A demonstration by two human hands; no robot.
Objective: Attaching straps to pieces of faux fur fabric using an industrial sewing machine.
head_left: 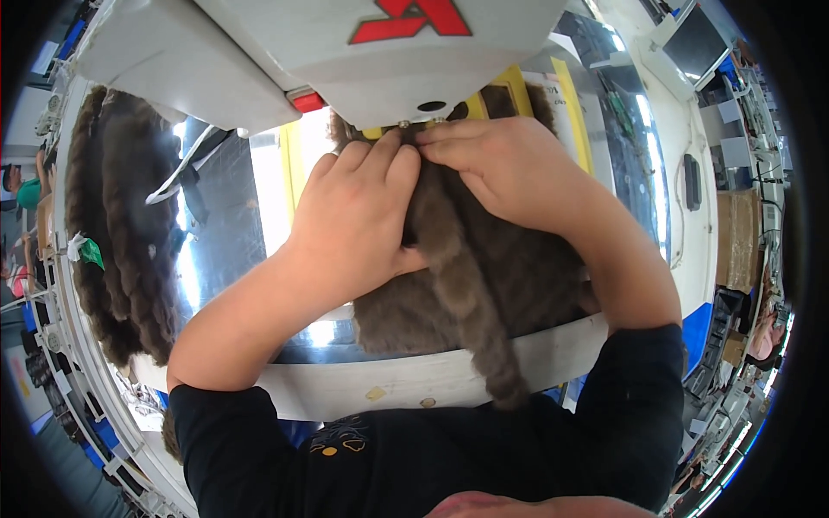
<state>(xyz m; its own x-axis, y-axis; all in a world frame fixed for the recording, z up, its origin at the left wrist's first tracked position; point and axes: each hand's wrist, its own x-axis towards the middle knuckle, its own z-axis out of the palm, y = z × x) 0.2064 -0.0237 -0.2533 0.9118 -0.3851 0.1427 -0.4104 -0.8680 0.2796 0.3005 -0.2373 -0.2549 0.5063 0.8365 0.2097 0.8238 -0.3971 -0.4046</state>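
A brown fur piece [527, 276] lies under my hands on the shiny machine bed, below a white machine head [406, 78]. Along its middle runs a narrow strip of fur [466, 285], its tail hanging over the front edge toward me. My left hand [354, 207] is closed, fingers together at the strip's upper end and thumb against its left side. From the right, my right hand [509, 164] pinches the fur with thumb and fingertips. Both sets of fingertips nearly meet just under the head, hiding what lies between them.
Several long brown fur strips [129, 224] lie at the left of the bed. Yellow bands [574, 112] mark its surface. The machine's white body [181, 60] overhangs at upper left. A dark screen [695, 43] stands at the far right, above a cardboard box [738, 237].
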